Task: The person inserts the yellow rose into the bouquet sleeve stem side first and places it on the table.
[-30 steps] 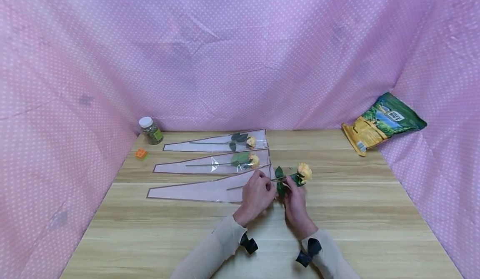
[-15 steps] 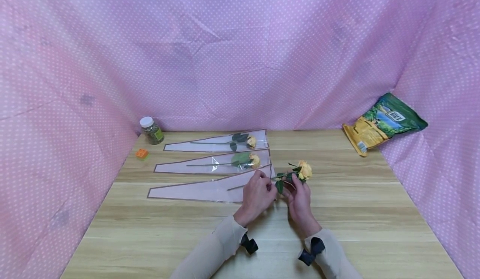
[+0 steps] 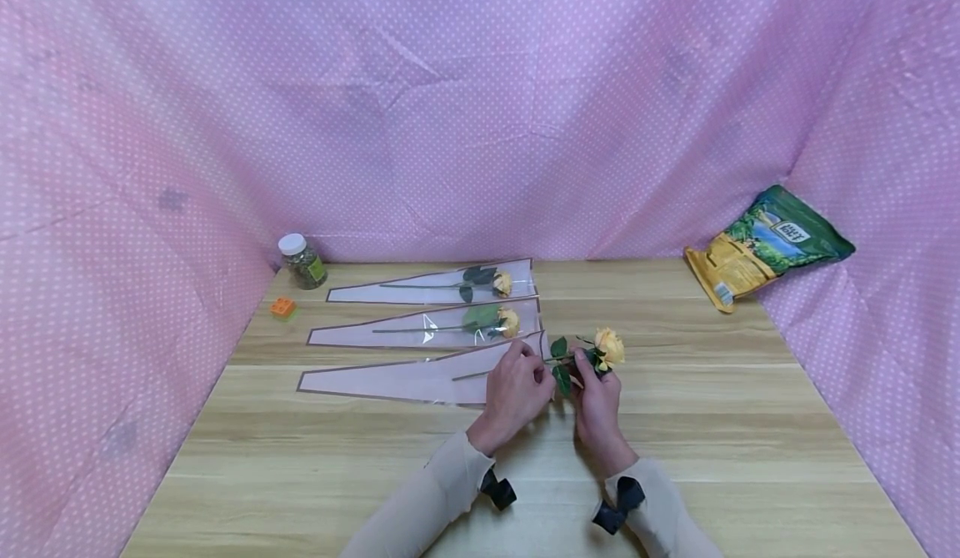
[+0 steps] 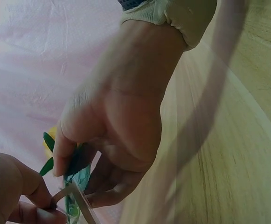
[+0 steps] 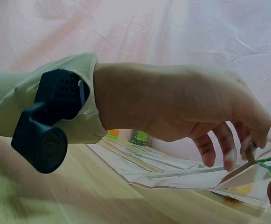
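In the head view my left hand (image 3: 517,387) pinches the mouth edge of the nearest flower sleeve (image 3: 375,381), which is clear with a brown border. The left wrist view shows the sleeve's brown rim (image 4: 81,201) between that hand's fingertips. My right hand (image 3: 598,404) holds a yellow rose (image 3: 609,348) by its leafy stem, just below the bloom. The stem's lower part lies inside the sleeve, while the bloom and green leaves (image 3: 561,379) stay outside, right of the mouth. My left hand hides part of the stem and mouth.
Two more sleeves, the middle one (image 3: 345,338) and the far one (image 3: 352,294), each contain a yellow rose. A white-lidded jar (image 3: 303,263) and an orange-green toy block (image 3: 282,308) stand at the back left. A green-yellow bag (image 3: 772,245) leans at the back right.
The rose has turned and shifted slightly in my right hand, its bloom dipping and its leaves swinging. The near sleeve's narrow end has slid slightly right. My left hand has barely moved.
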Motion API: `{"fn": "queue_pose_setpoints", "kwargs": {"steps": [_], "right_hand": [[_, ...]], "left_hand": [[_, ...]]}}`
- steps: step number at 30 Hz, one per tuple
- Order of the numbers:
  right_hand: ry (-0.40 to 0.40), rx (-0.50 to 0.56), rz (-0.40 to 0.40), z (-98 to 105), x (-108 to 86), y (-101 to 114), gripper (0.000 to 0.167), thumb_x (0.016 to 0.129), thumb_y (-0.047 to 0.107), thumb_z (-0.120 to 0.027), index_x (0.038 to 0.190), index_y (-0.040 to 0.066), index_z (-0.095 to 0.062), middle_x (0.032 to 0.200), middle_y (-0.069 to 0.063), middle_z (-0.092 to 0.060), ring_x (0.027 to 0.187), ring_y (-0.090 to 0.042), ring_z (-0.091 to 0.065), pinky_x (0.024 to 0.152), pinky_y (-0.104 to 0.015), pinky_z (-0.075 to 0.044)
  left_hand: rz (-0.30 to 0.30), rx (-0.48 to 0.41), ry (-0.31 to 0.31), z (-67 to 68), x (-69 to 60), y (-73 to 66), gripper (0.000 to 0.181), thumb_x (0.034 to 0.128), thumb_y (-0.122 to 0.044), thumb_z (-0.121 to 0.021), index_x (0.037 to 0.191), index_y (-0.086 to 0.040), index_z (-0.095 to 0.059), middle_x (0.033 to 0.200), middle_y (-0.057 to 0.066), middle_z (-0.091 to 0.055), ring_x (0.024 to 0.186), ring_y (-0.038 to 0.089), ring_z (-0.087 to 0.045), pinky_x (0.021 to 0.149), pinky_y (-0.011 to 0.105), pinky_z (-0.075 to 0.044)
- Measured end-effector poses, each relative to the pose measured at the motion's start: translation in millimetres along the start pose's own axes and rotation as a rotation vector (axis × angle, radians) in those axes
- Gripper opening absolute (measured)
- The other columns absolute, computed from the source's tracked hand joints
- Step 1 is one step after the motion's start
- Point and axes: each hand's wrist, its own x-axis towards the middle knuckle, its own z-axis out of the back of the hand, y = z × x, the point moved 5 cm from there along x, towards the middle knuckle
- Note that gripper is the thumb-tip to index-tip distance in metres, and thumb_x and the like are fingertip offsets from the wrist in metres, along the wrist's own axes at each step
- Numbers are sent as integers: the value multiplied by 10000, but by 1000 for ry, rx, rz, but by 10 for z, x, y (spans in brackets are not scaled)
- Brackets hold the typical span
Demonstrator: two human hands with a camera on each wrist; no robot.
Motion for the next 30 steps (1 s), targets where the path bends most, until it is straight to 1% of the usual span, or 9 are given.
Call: {"fn": "queue_pose_setpoints", "kwargs": {"steps": [3,8,10,13,16,22,25,27,30], "right_hand": [[-20,-12,53,4,-9,12,103,969,248,-652,1001,164,-703,924,104,-724,852,-22,-681,727,-193,-568],[-54,-19,125,19,-19,39,108,974,240,-646,1004,156,-707,935,100,-736,874,-24,-688,722,-204,-571],[-61,-35,130,24,-20,41,140,971,249,-650,1039,139,-703,943,106,-736,879,-24,-688,728,-207,-571],[-64,-79,111,28,-20,23,225,964,287,-658,1108,117,-694,963,126,-733,895,-19,-681,746,-205,-566],[-59,-115,100,24,-27,6,277,961,304,-659,1152,105,-680,971,143,-725,905,-10,-672,761,-197,-555],[-62,-133,120,3,-41,-9,332,971,271,-651,1197,28,-652,967,141,-719,916,2,-654,775,-175,-531],[-66,-134,118,-6,-48,-17,309,958,286,-668,1164,55,-664,977,140,-717,932,5,-650,798,-171,-530],[-71,-128,117,-5,-46,-16,254,954,288,-674,1121,96,-677,975,142,-718,942,2,-653,811,-172,-532],[-79,-119,136,13,-33,3,202,954,291,-673,1078,132,-687,967,137,-725,948,-5,-667,813,-178,-546]], "left_hand": [[-8,-2,-15,15,-5,-10,173,784,-162,-672,612,-147,-687,872,9,-642,706,114,-578,536,171,-399],[-9,5,-40,33,-2,-13,204,798,-173,-671,595,-151,-672,871,8,-643,704,121,-590,536,189,-412],[-9,4,-43,35,-3,-12,203,797,-172,-671,595,-150,-675,871,7,-642,705,120,-590,535,188,-413],[-10,-7,-35,33,-7,-16,175,803,-168,-676,632,-143,-706,875,11,-645,710,120,-587,539,177,-404],[-20,-12,-32,25,-8,-25,148,804,-158,-688,664,-135,-726,886,15,-653,719,121,-590,542,166,-398],[-49,-10,-32,16,-11,-41,139,795,-145,-704,657,-133,-718,905,10,-648,721,111,-590,553,156,-413],[-57,-14,-33,27,-8,-52,128,790,-144,-702,664,-134,-721,910,9,-644,718,105,-587,558,149,-412],[-56,-18,-34,28,-4,-51,120,792,-146,-698,676,-133,-730,912,11,-647,712,103,-586,553,143,-404],[-35,-44,-27,26,4,-30,129,803,-157,-697,684,-130,-738,915,15,-650,705,102,-583,547,134,-385]]}}
